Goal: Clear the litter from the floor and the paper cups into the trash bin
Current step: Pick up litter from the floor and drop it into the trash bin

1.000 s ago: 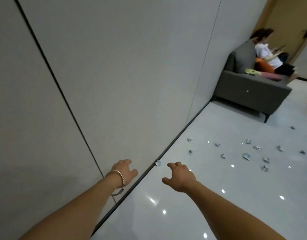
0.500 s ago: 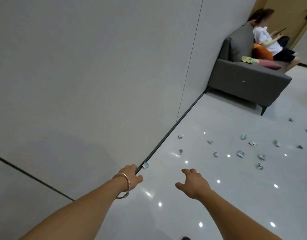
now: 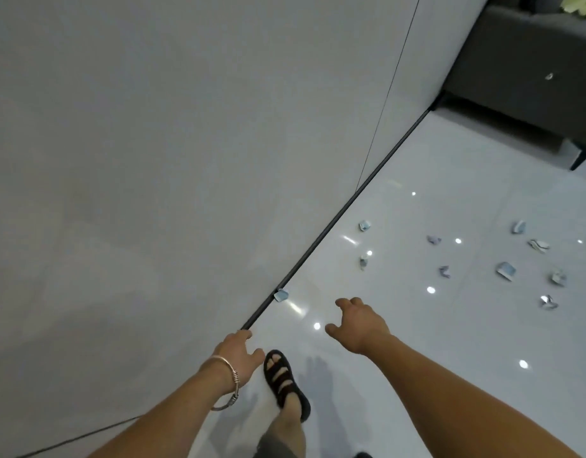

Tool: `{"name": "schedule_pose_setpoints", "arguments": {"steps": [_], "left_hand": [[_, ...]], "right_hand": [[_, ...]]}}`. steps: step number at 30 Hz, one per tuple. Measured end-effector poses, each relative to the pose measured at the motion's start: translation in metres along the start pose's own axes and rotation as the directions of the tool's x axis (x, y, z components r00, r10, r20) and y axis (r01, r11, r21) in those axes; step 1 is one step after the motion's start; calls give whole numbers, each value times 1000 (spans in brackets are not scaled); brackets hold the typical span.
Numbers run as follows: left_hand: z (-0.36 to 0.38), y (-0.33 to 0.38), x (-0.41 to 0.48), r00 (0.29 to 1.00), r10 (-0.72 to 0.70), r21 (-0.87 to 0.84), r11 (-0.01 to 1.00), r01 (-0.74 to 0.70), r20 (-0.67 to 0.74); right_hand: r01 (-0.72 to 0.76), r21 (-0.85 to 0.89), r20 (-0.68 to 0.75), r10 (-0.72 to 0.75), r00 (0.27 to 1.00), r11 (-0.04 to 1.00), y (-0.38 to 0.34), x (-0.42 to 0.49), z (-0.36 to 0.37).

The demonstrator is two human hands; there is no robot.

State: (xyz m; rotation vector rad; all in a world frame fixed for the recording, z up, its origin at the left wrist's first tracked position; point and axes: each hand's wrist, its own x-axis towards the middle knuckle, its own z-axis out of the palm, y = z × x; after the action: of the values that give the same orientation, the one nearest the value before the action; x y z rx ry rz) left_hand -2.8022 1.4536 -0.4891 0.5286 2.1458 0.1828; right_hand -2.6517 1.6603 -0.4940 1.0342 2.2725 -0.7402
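Dim even indoor light, ceiling-lamp glare spots on glossy floor (image 3: 450, 342) (soft shadows), wide-angle bending at edges

Empty left hand (image 3: 239, 353) and right hand (image 3: 359, 325) hang above the glossy floor (image 3: 417, 375), a paper scrap (image 3: 280, 295) against the wall (image 3: 153, 160)
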Motion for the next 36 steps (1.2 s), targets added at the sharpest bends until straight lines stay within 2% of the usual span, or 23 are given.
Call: {"name": "schedule_pose_setpoints", "arguments": {"steps": [8, 10, 16, 23, 26, 30, 33, 36], "left_hand": [[55, 18, 213, 998, 47, -47, 998, -46, 30], [87, 6, 270, 999, 12, -56, 998, -10, 36], [173, -34, 414, 995, -103, -89, 991, 103, 15], [228, -67, 516, 993, -102, -158, 983, 90, -68], [235, -76, 537, 992, -97, -134, 987, 85, -87], [229, -75, 545, 990, -107, -106, 990, 97, -95], [218, -55, 540, 992, -64, -42, 997, 59, -112], [216, -16, 529, 999, 34, -81, 996, -37, -36]], "right_hand": [[-26, 95, 59, 21, 998, 995, 23, 209, 84], [-29, 128, 73, 20, 997, 991, 35, 267, 121], [39, 153, 95, -54, 994, 987, 54, 429, 228], [154, 208, 34, -165, 986, 966, 40, 561, 321], [179, 192, 15, -185, 983, 965, 35, 586, 347], [241, 171, 19, -248, 969, 955, 42, 574, 357], [291, 222, -9, -297, 955, 930, 64, 546, 335], [360, 264, 13, -376, 926, 895, 97, 514, 293]]}}
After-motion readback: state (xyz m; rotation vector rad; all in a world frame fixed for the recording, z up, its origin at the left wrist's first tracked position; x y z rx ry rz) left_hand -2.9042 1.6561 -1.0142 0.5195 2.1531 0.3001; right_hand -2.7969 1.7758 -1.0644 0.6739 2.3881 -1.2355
